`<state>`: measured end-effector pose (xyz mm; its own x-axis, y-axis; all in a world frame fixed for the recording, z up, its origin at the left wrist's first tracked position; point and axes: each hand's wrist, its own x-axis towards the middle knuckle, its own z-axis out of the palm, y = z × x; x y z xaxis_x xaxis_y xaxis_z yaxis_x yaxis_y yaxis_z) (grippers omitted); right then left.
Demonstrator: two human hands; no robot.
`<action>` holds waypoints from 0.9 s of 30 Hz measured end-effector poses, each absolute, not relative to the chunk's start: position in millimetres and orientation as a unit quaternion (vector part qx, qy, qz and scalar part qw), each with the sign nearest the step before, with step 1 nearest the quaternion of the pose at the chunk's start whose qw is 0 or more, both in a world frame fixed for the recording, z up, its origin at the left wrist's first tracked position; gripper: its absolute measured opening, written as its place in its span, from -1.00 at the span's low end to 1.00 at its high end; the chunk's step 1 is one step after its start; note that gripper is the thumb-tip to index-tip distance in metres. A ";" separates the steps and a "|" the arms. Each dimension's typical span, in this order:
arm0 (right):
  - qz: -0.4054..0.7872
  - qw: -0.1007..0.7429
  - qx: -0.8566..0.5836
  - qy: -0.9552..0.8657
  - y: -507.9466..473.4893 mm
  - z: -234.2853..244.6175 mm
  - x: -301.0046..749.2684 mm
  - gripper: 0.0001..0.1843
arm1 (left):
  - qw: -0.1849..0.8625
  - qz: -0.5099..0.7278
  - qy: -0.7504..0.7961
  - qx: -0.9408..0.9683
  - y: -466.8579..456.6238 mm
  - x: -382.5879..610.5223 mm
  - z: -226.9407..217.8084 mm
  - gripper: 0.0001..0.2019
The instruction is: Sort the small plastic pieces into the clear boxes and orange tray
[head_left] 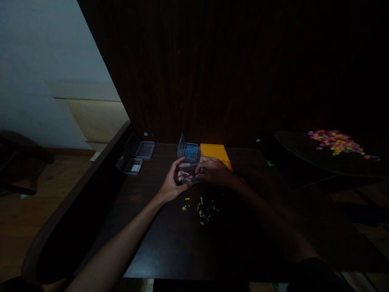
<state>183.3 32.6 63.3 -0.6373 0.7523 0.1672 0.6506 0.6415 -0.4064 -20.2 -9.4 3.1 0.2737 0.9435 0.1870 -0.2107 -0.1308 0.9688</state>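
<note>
My left hand (174, 181) and my right hand (214, 170) meet over a small clear plastic box (189, 173) on the dark table (170, 243). Fingers of both hands curl round the box's sides. Just behind it stands an open clear box with blue pieces (189, 151). A yellow flat box (215, 152) lies behind my right hand. Several tiny yellow pieces (202, 208) are scattered on the table just in front of my hands. What is inside the held box is too dim to tell.
Two open clear cases (144, 149) (133, 166) sit at the table's far left edge. A pile of pink and yellow pieces (334, 142) lies on a dark surface at the right. A dark panel rises behind the table. Wooden floor shows at the left.
</note>
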 end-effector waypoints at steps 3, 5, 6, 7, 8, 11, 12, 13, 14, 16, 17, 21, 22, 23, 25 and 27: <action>0.156 0.188 -0.389 -0.888 26.5 81.5 191.9 -0.97 | 0.573 0.505 0.328 0.556 -8.9 -20.6 2.0 -0.17; 0.165 0.197 -0.375 -0.891 17.7 91.8 199.0 -0.95 | 0.572 0.505 0.330 0.556 -8.6 -20.6 1.4 -0.19; 0.175 0.193 -0.368 -0.892 12.3 94.6 202.3 -0.94 | 0.572 0.505 0.330 0.556 -8.3 -20.6 1.1 -0.19; 0.184 0.184 -0.362 -0.895 6.5 95.2 205.3 -0.93 | 0.573 0.504 0.330 0.556 -8.1 -20.5 0.8 -0.19; 0.194 0.171 -0.355 -0.898 0.8 93.3 207.7 -0.91 | 0.573 0.504 0.330 0.556 -7.8 -20.4 0.6 -0.19; 0.214 0.134 -0.351 -0.902 -13.0 73.6 212.8 -0.89 | 0.571 0.504 0.331 0.557 -6.9 -20.4 -0.1 -0.19; 0.211 0.132 -0.362 -0.899 -16.0 63.9 214.0 -0.88 | 0.570 0.504 0.331 0.559 -6.7 -20.5 -0.3 -0.19; 0.205 0.136 -0.371 -0.896 -18.1 53.8 215.1 -0.86 | 0.569 0.504 0.330 0.560 -6.5 -20.6 -0.4 -0.20; 0.204 0.140 -0.379 -0.892 -19.5 44.1 216.2 -0.84 | 0.568 0.504 0.329 0.561 -6.4 -20.7 -0.4 -0.20; 0.203 0.160 -0.394 -0.882 -20.5 27.8 218.0 -0.80 | 0.566 0.506 0.325 0.564 -6.3 -21.0 -0.3 -0.21; 0.203 0.169 -0.399 -0.878 -20.4 21.9 218.6 -0.78 | 0.565 0.506 0.324 0.566 -6.3 -21.1 -0.3 -0.20; 0.205 0.183 -0.411 -0.869 -19.1 11.6 218.8 -0.75 | 0.563 0.506 0.325 0.567 -6.2 -21.5 -0.6 -0.21; 0.204 0.183 -0.413 -0.869 -19.0 10.9 218.6 -0.75 | 0.563 0.505 0.325 0.568 -6.2 -21.6 -0.8 -0.21; 0.201 0.182 -0.414 -0.869 -19.1 10.5 218.3 -0.76 | 0.563 0.504 0.324 0.569 -6.3 -21.6 -0.8 -0.21; 0.194 0.184 -0.417 -0.868 -19.8 9.8 218.1 -0.79 | 0.563 0.503 0.323 0.571 -6.4 -21.7 -0.7 -0.20; 0.194 0.189 -0.418 -0.867 -21.2 9.3 218.4 -0.81 | 0.561 0.503 0.326 0.571 -6.6 -22.0 0.1 -0.19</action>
